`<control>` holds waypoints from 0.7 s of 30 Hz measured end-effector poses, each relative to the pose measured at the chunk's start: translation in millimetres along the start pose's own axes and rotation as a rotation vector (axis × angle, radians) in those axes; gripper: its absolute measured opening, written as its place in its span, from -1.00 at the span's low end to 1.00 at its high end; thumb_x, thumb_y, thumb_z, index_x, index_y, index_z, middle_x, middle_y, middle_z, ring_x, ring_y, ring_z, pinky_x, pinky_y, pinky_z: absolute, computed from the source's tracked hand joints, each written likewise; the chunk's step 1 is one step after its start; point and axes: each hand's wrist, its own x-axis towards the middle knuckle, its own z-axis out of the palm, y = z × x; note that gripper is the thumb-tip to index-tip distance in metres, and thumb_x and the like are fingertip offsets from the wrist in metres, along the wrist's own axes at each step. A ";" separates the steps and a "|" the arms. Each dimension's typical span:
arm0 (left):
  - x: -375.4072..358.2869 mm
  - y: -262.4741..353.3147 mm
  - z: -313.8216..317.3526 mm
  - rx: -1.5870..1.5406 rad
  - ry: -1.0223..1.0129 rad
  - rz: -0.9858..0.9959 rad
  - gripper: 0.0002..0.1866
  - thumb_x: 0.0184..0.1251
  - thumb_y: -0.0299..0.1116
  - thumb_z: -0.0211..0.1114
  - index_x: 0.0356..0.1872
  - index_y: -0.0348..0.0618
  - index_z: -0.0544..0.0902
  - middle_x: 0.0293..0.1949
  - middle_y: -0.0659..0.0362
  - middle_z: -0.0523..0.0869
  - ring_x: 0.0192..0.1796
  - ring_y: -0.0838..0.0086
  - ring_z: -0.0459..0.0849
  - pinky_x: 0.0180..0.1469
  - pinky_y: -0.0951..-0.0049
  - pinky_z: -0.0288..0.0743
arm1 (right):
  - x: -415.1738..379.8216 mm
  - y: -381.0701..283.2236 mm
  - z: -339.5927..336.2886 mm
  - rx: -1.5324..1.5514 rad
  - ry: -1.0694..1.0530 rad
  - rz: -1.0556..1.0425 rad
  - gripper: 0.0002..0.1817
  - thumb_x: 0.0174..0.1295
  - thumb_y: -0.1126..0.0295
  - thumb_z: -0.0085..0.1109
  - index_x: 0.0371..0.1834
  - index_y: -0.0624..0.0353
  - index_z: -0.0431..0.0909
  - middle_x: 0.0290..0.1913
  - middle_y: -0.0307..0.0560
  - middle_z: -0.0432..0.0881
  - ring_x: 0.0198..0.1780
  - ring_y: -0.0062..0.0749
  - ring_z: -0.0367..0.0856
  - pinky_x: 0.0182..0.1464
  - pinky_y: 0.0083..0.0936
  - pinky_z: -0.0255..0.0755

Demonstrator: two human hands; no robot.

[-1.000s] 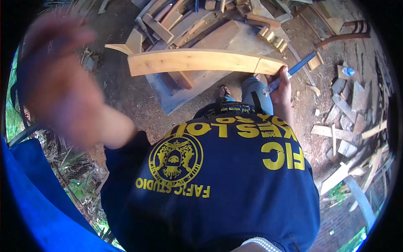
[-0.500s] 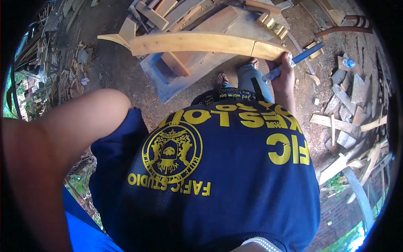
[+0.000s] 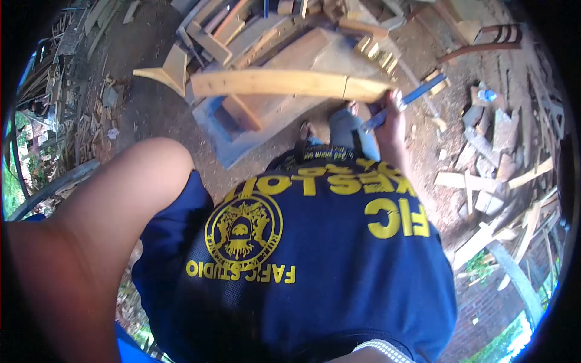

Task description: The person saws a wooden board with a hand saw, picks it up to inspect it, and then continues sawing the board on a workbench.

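Near the upper right, my right hand (image 3: 396, 118) is closed around one end of a long, curved piece of pale wood (image 3: 266, 83). A dark line crosses the wood close to that end. A slim blue stick-like thing (image 3: 419, 92) runs through the same hand and sticks out on both sides; its kind does not show. At the left, my left arm (image 3: 133, 181) is bent with the elbow forward, and the hand lies outside the picture. Beyond the wood's far end is an angled, pointed wooden piece (image 3: 172, 71).
Below the curved wood lies a greyish board (image 3: 227, 142) on the dirt floor, with my feet close by. Wooden offcuts (image 3: 209, 42) are heaped ahead. On the right are scattered scraps (image 3: 478, 181), a blue-and-clear piece of litter (image 3: 486, 95) and reddish-brown curved wood (image 3: 481, 49).
The whole view has shifted, with the floor things now further left. The curved wood and my right hand sit lower and further left in the picture. The grip looks the same.
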 end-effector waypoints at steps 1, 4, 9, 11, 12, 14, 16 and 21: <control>4.1 2.3 -1.2 0.008 0.009 0.015 -0.62 0.15 -0.24 0.23 -0.02 -0.19 0.60 0.00 0.01 0.60 0.10 0.20 0.55 0.19 0.25 0.37 | 0.2 -0.4 1.2 0.007 0.001 0.013 -0.85 0.34 0.29 0.14 -0.10 0.00 0.46 -0.21 -0.29 0.51 -0.24 -0.44 0.56 -0.23 -0.33 0.56; 12.5 13.6 -4.2 0.028 0.043 0.061 -0.62 0.15 -0.25 0.23 -0.01 -0.18 0.59 0.00 0.01 0.60 0.11 0.20 0.54 0.19 0.25 0.37 | -7.1 -1.4 8.0 0.019 -0.075 0.000 -0.84 0.34 0.27 0.15 -0.12 0.01 0.47 -0.26 -0.25 0.53 -0.27 -0.44 0.58 -0.24 -0.38 0.57; 15.9 25.5 -8.9 0.049 0.123 0.091 -0.61 0.15 -0.25 0.23 0.00 -0.18 0.58 0.01 0.01 0.59 0.12 0.20 0.53 0.20 0.24 0.36 | -11.6 -7.6 16.6 -0.011 -0.017 -0.009 -0.74 0.31 0.18 0.20 -0.09 0.06 0.45 -0.23 -0.21 0.55 -0.27 -0.38 0.62 -0.24 -0.34 0.62; 18.7 27.4 -12.4 0.046 0.130 0.092 -0.60 0.16 -0.25 0.23 0.01 -0.18 0.57 0.01 0.01 0.58 0.12 0.20 0.53 0.20 0.24 0.36 | -11.9 -7.9 17.0 -0.014 -0.021 -0.031 -0.75 0.32 0.21 0.19 -0.07 0.07 0.45 -0.19 -0.19 0.56 -0.22 -0.37 0.62 -0.19 -0.33 0.62; 20.1 29.4 -10.5 0.039 0.122 0.097 -0.60 0.16 -0.25 0.23 0.01 -0.18 0.57 0.01 0.01 0.58 0.12 0.20 0.53 0.20 0.24 0.36 | -16.1 -7.0 18.9 0.000 -0.037 -0.020 -0.76 0.33 0.22 0.18 -0.07 0.08 0.45 -0.17 -0.19 0.55 -0.19 -0.36 0.62 -0.16 -0.32 0.61; 24.3 31.3 -11.8 0.043 0.117 0.107 -0.60 0.16 -0.25 0.23 0.02 -0.18 0.57 0.02 0.01 0.58 0.12 0.20 0.52 0.20 0.24 0.36 | -12.9 -9.0 12.8 0.003 -0.089 -0.021 -0.77 0.34 0.23 0.16 -0.07 0.07 0.45 -0.14 -0.19 0.55 -0.12 -0.32 0.61 -0.09 -0.27 0.58; 29.1 34.0 -12.7 0.047 0.119 0.121 -0.60 0.16 -0.25 0.23 0.03 -0.18 0.56 0.02 0.01 0.57 0.13 0.20 0.52 0.20 0.23 0.35 | -16.6 -9.2 16.8 0.015 -0.073 -0.010 -0.77 0.34 0.23 0.16 -0.07 0.07 0.44 -0.15 -0.20 0.55 -0.12 -0.32 0.60 -0.08 -0.27 0.58; 35.4 35.8 -11.9 0.035 0.130 0.161 -0.59 0.16 -0.25 0.24 0.04 -0.17 0.55 0.02 0.01 0.56 0.14 0.19 0.51 0.21 0.23 0.35 | -11.5 -7.2 5.1 -0.001 -0.083 0.017 -0.73 0.32 0.20 0.19 -0.05 0.05 0.43 -0.16 -0.22 0.52 -0.13 -0.33 0.58 -0.09 -0.26 0.56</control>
